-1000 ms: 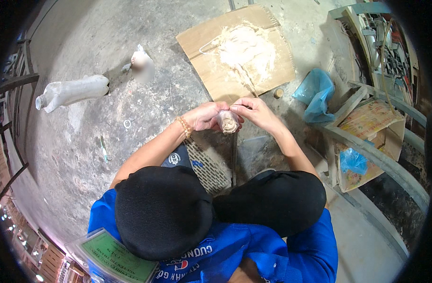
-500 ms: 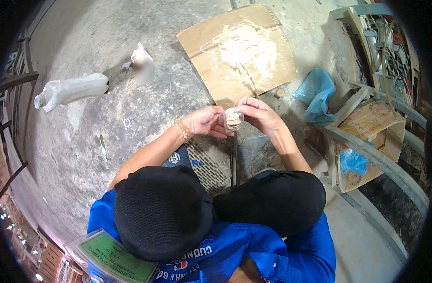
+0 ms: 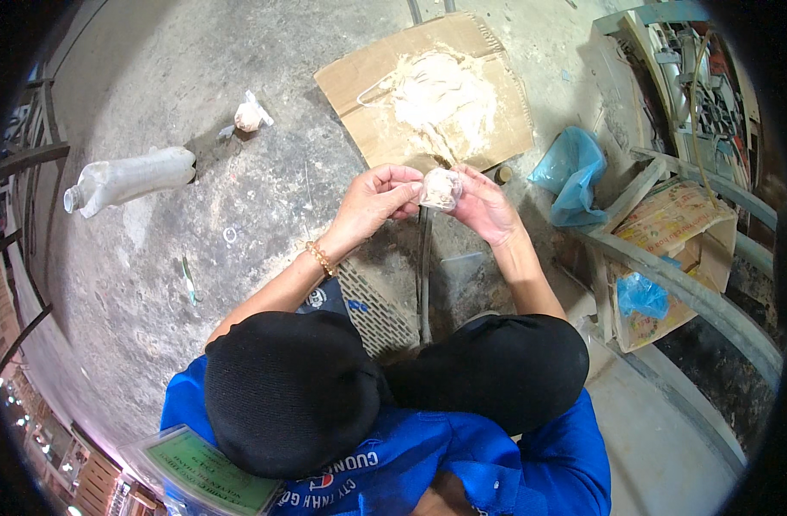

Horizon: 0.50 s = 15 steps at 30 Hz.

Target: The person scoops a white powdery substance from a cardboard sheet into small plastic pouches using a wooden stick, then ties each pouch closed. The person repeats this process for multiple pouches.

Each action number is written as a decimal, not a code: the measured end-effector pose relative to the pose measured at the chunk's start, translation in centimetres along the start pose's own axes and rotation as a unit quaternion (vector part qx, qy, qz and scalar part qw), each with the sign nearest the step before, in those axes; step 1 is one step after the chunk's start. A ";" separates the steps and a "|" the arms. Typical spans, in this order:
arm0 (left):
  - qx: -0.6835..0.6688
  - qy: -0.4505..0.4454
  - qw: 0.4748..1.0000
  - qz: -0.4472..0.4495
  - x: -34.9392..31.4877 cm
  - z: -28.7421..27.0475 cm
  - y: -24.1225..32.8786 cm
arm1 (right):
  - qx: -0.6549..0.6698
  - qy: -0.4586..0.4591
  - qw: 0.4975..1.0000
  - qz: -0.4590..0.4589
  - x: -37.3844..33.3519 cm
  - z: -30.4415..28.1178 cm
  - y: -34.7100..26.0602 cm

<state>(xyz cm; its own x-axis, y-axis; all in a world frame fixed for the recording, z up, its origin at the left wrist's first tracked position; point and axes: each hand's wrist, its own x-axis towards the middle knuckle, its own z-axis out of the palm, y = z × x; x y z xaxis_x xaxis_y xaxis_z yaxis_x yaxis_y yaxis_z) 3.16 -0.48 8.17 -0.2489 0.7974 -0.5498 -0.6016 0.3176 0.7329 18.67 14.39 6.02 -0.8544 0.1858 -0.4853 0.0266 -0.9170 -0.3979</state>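
Observation:
Both my hands meet in front of my knees around a small clear plastic wrapper or cup (image 3: 440, 191) with lumpy beige paste inside; its exact kind is hard to make out. My right hand (image 3: 489, 211) grips it from the right, thumb and fingers round its side. My left hand (image 3: 367, 209), with a beaded bracelet at the wrist, is closed with thumb and fingertips pinching the left edge. Just beyond lies a flat cardboard sheet (image 3: 346, 82), with cream-coloured powder or paste (image 3: 445, 90) spread over it.
On the concrete floor to the left are a cloudy plastic bottle (image 3: 135, 178) and a wrapped round lump (image 3: 248, 117). A blue plastic bag (image 3: 574, 168), a metal frame (image 3: 694, 292) and a cardboard box (image 3: 668, 232) stand right. A short cylinder (image 3: 502, 175) sits by the cardboard sheet.
Both hands have moved slightly away from me with the clear plastic piece. My left fingers, loosely curled beside it before, now pinch its edge. The piece has turned in my grip.

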 end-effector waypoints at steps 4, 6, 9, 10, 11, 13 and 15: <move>0.023 0.005 1.000 0.003 -0.1 -0.1 -0.1 | 0.000 0.005 1.000 0.012 0.1 -0.4 0.1; 0.073 -0.008 0.997 -0.006 0.0 -0.3 0.1 | 0.003 -0.003 1.000 0.011 0.1 -0.4 0.2; 0.087 -0.039 0.995 -0.019 0.1 -0.6 0.3 | 0.023 -0.014 1.000 0.009 0.1 -0.5 0.2; 0.081 -0.051 0.995 -0.023 0.2 -0.7 0.3 | 0.031 -0.016 0.999 0.008 -0.1 -0.5 0.2; 0.064 -0.053 0.996 -0.042 0.2 -0.6 0.4 | 0.040 -0.018 0.999 0.008 -0.1 -0.5 0.1; 0.031 -0.058 0.995 -0.080 0.4 -0.5 0.4 | 0.064 -0.018 0.998 0.001 -0.4 -0.5 0.0; 0.030 -0.067 0.997 -0.023 0.5 -0.9 -0.4 | 0.081 -0.030 0.996 0.000 -0.4 0.2 0.1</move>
<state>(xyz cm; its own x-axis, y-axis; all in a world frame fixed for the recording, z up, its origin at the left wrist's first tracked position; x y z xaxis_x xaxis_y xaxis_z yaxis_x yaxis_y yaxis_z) 2.56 -0.70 7.24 -0.1164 0.8410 -0.5284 -0.5623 0.3827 0.7330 18.89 14.19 6.30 -0.8842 0.1692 -0.4354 -0.0539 -0.9628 -0.2648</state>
